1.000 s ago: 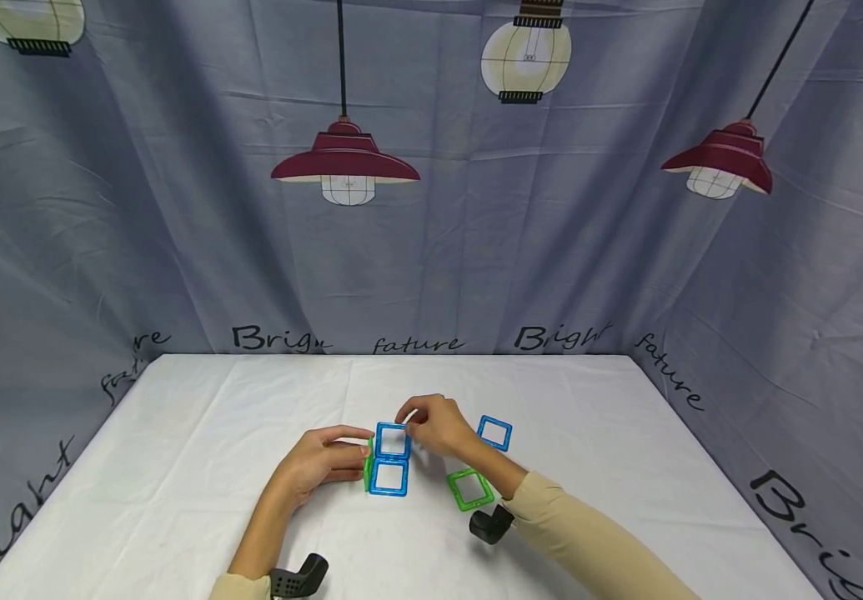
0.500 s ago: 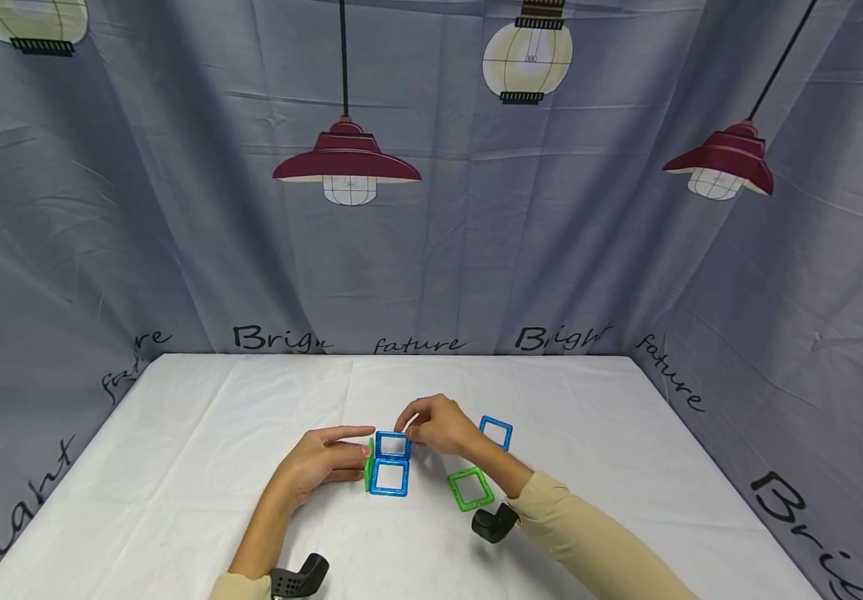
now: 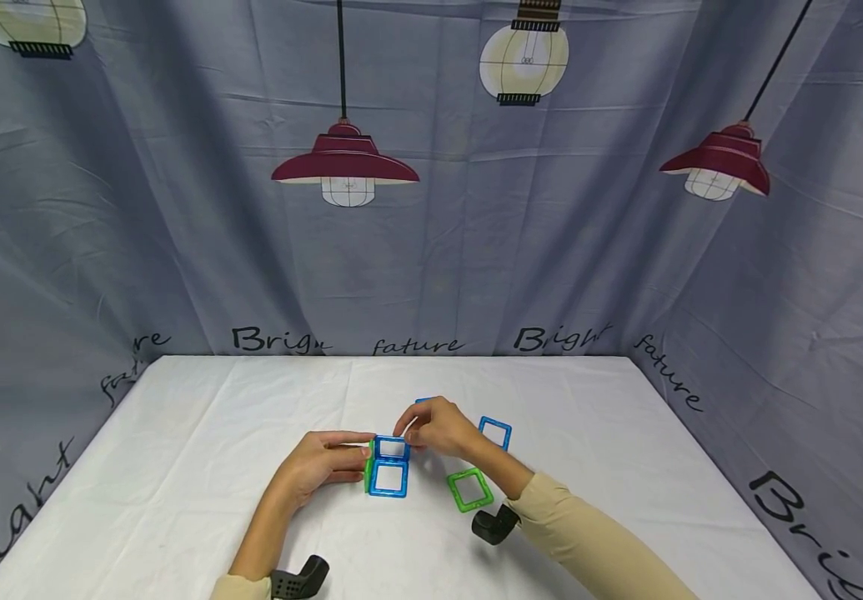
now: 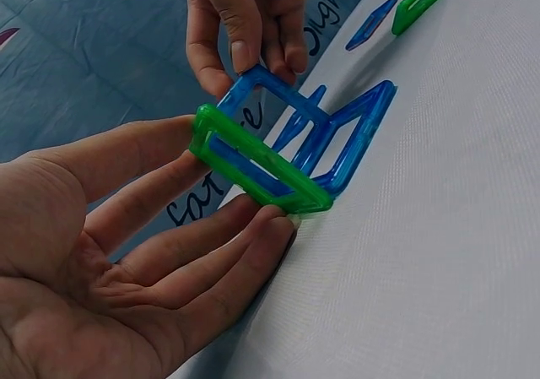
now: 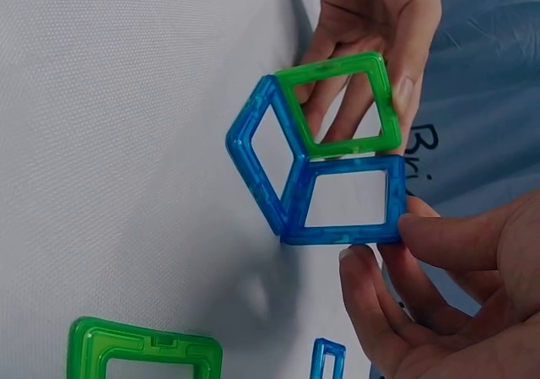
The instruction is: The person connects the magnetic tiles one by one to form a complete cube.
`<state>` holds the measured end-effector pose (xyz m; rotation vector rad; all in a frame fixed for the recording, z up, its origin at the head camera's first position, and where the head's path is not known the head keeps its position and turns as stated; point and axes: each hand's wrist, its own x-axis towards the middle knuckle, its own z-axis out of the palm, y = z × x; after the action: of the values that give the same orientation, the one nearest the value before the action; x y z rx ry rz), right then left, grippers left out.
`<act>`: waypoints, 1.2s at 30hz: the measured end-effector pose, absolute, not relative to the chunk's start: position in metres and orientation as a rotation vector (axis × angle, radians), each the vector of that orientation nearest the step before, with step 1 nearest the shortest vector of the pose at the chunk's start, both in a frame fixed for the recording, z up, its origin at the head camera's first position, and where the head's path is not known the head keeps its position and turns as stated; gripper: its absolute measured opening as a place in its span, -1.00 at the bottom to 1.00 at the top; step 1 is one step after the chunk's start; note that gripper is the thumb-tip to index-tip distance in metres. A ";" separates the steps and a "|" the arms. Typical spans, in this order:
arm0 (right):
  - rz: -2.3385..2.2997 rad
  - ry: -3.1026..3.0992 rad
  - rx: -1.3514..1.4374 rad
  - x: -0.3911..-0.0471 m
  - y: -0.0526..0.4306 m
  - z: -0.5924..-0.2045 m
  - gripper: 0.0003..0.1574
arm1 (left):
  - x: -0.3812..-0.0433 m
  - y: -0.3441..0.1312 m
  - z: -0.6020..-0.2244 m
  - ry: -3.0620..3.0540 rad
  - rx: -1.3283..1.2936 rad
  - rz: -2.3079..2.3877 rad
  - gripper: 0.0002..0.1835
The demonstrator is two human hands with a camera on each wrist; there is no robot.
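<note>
Three square magnetic tiles with open centres are joined at their edges into a corner. One blue magnetic tile (image 3: pixel 388 493) lies on the white table. The other blue magnetic tile (image 5: pixel 354 235) stands up from its far edge, and a green magnetic tile (image 4: pixel 261 164) stands along the left side. My left hand (image 3: pixel 318 462) holds the green tile, thumb at its top edge and fingers behind its outer face. With thumb and fingertips, my right hand (image 3: pixel 439 427) pinches the top edge of the standing blue tile. In the head view, the right hand's fingertips overlap that tile's corner.
A loose green tile (image 3: pixel 470 507) lies beside the right forearm, with a loose blue tile (image 3: pixel 508 437) farther back. Part of another blue piece (image 3: pixel 423 401) shows behind the right hand. A grey patterned curtain (image 3: pixel 431 250) hangs beyond the white table (image 3: pixel 251 400).
The far blue tile has tilted up toward me, guided by my right hand, and looks shorter in the head view. My left hand and the green tile stay nearly in place.
</note>
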<state>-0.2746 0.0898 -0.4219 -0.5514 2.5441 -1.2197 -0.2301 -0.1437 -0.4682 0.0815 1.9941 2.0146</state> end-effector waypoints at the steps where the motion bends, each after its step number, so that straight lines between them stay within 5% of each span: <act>1: -1.215 2.545 -0.554 -0.275 0.090 -0.422 -0.81 | -0.230 -0.144 -0.468 1.995 0.082 2.017 -0.50; 16: -1.188 2.565 -0.529 -0.278 0.091 -0.421 -0.81 | -0.231 -0.142 -0.469 2.018 0.040 2.015 -0.50; 36: -1.276 2.795 -0.233 -0.312 0.117 -0.421 -0.39 | -0.230 -0.144 -0.469 2.051 0.086 1.993 -0.51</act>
<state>-0.3124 0.1171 -0.4212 -0.2333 2.7952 -1.2758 -0.2299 -0.1436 -0.4692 0.0861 2.0508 1.9931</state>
